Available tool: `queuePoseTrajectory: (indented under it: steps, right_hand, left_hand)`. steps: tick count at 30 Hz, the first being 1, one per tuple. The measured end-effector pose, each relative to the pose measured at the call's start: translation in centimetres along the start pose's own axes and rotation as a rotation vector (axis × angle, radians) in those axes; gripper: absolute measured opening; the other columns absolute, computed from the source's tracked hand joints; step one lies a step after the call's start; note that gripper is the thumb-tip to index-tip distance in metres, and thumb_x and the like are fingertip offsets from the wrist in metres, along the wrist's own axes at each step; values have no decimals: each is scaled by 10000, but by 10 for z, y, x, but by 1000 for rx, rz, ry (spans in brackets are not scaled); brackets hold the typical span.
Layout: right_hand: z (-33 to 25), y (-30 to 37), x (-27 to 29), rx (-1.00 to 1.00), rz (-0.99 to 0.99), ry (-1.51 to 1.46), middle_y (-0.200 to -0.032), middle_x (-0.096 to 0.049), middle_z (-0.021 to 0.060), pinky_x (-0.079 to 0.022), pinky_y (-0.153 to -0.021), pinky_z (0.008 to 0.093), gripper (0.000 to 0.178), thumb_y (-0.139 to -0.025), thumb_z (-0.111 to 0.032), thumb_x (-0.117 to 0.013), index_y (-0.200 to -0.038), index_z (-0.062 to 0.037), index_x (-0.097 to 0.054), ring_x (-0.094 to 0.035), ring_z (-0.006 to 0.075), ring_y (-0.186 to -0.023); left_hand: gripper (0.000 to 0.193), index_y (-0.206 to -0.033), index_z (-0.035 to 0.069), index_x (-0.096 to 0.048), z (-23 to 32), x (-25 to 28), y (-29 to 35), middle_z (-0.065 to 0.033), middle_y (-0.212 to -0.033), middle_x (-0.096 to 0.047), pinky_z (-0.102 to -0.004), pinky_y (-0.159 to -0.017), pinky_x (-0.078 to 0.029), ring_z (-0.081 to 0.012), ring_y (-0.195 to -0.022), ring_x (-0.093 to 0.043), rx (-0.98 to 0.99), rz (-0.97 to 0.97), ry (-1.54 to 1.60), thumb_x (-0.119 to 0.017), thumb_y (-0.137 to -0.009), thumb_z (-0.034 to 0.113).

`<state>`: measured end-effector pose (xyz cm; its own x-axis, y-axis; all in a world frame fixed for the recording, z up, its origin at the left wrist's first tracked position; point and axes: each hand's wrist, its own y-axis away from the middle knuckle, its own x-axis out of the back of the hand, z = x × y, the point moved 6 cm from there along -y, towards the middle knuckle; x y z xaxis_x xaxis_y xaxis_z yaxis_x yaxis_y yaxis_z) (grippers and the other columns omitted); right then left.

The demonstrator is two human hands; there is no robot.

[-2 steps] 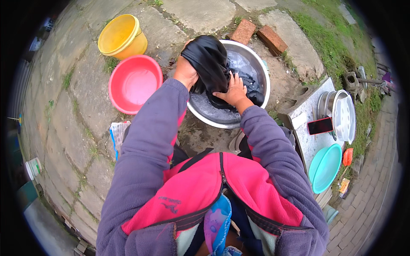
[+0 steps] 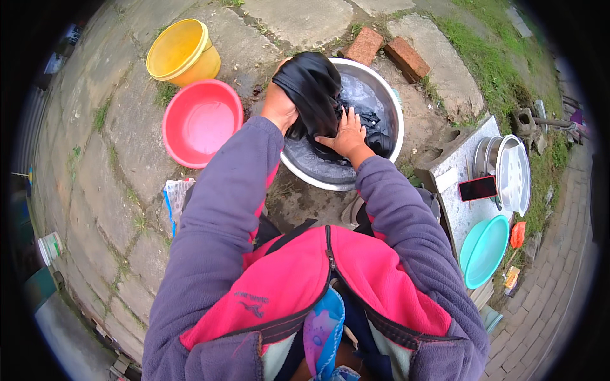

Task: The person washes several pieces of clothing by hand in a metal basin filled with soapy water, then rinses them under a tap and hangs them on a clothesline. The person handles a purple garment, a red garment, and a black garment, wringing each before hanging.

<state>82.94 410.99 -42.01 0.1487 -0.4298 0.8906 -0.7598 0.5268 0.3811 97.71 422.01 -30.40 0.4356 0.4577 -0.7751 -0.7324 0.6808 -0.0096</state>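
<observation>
A wet, shiny black garment (image 2: 311, 86) hangs from my left hand (image 2: 278, 106), bunched up over the left side of a wide metal basin (image 2: 399, 130). The fingers of that hand are mostly hidden behind the cloth, which drapes over them. Lower down, my right hand (image 2: 349, 134) lies on the garment with fingers spread and thumb pointing left. More of the dark cloth sits in cloudy, sudsy water (image 2: 311, 166) inside the basin, to the right of and beneath my right hand.
Left of the basin stand a pink tub (image 2: 202, 127) and a yellow bucket (image 2: 184, 54). Two bricks (image 2: 406, 58) lie beyond it. At right, a stone slab (image 2: 454, 206) bears a phone (image 2: 478, 188), metal pots (image 2: 486, 155) and a turquoise basin (image 2: 486, 251).
</observation>
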Motion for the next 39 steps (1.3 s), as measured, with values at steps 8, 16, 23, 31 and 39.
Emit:
queuePoseTrajectory:
  steps: [8,16,23,31,39]
  right_hand:
    - [-4,31,63,224,297,-311,-1598,-160,203,-199,-1176,490,1402,-529,-586,-885,-1563,-132,-55,-178,351,-1482]
    - [-60,49,76,635,120,-1200,-1517,-361,147,-291,-1155,390,795,-847,-407,-660,-1476,-39,-341,-358,285,-1386]
    - [-49,30,163,600,270,-1909,-1463,-451,124,-389,-1110,402,482,-1031,-275,-444,-1447,-38,-386,-461,256,-1321]
    - [-64,27,155,517,197,-1876,-1301,-585,139,-471,-1026,413,395,-1026,-263,-447,-1336,-25,-505,-581,275,-1168]
    - [-81,19,87,250,1,-2077,-1285,-598,100,-465,-1014,375,393,-1014,-286,-484,-1343,-74,-517,-581,244,-1161]
  left_hand:
    - [286,-1138,2,-613,40,-47,-9,-138,-1098,-677,-397,-834,-572,-261,-955,-674,19,-163,395,-546,-976,228]
    - [367,-1271,30,-558,-8,-170,83,-96,-1228,-643,-373,-979,-518,-218,-1093,-638,239,-443,808,-539,-986,260]
    - [393,-1264,41,-588,44,-72,55,-107,-1272,-629,-426,-1032,-466,-254,-1170,-596,48,-118,311,-589,-958,288]
    - [555,-1309,142,-576,-40,5,71,-68,-1307,-606,-471,-1023,-410,-227,-1227,-533,434,279,-117,-602,-914,531]
    - [599,-1334,146,-552,-15,-10,60,-81,-1372,-569,-468,-1082,-415,-269,-1249,-538,304,110,324,-532,-917,576]
